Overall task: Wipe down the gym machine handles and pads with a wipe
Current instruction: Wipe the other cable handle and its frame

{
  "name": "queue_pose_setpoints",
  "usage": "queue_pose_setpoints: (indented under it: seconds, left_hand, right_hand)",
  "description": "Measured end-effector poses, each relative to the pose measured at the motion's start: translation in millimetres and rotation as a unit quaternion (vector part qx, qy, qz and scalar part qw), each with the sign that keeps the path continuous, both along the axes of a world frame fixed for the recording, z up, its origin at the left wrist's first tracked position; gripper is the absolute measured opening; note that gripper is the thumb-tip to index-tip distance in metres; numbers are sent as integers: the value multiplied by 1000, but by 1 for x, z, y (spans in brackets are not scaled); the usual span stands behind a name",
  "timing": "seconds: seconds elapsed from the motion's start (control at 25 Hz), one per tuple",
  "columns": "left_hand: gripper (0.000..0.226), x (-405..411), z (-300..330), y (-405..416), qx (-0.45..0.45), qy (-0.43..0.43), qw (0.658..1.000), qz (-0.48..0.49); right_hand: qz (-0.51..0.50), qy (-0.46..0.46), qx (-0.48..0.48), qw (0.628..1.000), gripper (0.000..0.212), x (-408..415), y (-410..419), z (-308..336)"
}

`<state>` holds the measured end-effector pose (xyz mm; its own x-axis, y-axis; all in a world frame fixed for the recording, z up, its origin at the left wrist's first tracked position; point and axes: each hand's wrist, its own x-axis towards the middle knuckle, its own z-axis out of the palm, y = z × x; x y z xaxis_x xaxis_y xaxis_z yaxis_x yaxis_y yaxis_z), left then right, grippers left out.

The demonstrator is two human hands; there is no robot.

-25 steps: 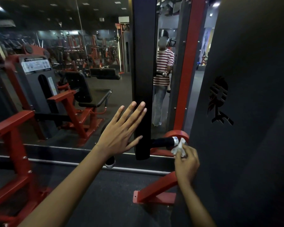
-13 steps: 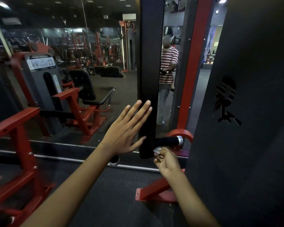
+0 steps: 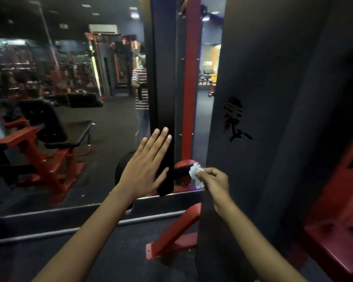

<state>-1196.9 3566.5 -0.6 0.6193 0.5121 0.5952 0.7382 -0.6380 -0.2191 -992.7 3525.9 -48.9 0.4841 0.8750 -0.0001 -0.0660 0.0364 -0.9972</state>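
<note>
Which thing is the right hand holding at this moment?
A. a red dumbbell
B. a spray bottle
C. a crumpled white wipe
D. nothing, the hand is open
C: the right hand pinches a crumpled white wipe against the end of the short black handle, while the left hand rests flat with straight fingers on the black upright pad.
</note>
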Motion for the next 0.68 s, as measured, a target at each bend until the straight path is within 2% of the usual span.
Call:
queue_pose_setpoints:
  seconds: [0.12,0.2,0.36,0.44,0.6,0.68]
  left_hand:
    - [74,0,0,-14,-59,-67,992,-87]
    - [72,-2,-3,-29,-103,-111,977,-150]
    - [75,3,-19,-72,-273,-179,906,-271]
    - [72,19,-27,-100,-320,-191,873,-314]
    - [54,83,-29,-192,-335,-127,823,-440]
    - [48,117,-28,-252,-346,-104,790,-494]
  right_hand:
    - [-81,-203,16,976,4,-5,-36,12]
    - [-125,-268,19,955,4,-12,-72,17]
    - [-217,-268,11,939,16,-30,-160,18]
    - [-240,-283,-19,929,18,-32,-207,14]
    - [-313,-312,-111,890,12,-20,-317,-7]
    - [-372,-317,-154,859,12,-11,-381,-12]
